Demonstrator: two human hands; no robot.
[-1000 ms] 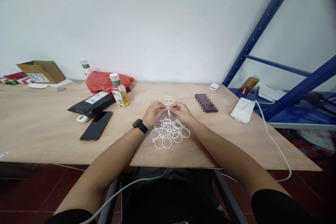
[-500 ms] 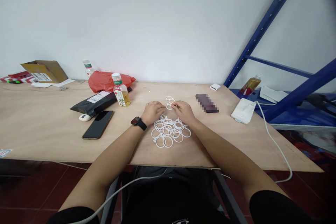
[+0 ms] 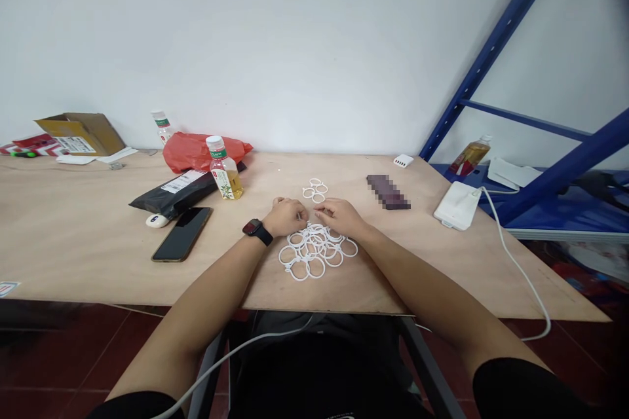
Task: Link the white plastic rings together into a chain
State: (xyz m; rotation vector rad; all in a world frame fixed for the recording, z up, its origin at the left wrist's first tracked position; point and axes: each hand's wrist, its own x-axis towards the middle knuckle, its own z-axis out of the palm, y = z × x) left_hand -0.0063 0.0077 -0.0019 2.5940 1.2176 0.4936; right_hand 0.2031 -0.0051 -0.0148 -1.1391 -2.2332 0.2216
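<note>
A heap of interlinked white rings (image 3: 314,249) lies on the wooden table (image 3: 383,294), just in front of the person, and a small cluster of similar rings (image 3: 315,191) lies flat just beyond it. The left hand (image 3: 286,217) rests at the heap's far left edge, fingers curled downward; whether they grip a ring cannot be told. The right hand (image 3: 341,217) is at the heap's far right edge, thumb and fingers bent toward each other, and whether anything sits between the tips cannot be told either. Left of the heap are a dark phone (image 3: 181,236) and, farther out, a small white case (image 3: 157,220). Beyond the heap to the left stand a bottle of yellow drink (image 3: 226,180), a black parcel (image 3: 170,196) and a red bag (image 3: 187,152). Right of the heap and beyond lie a pixelated dark object (image 3: 387,192) and, farther right, a white device with a cable (image 3: 457,206).
</note>
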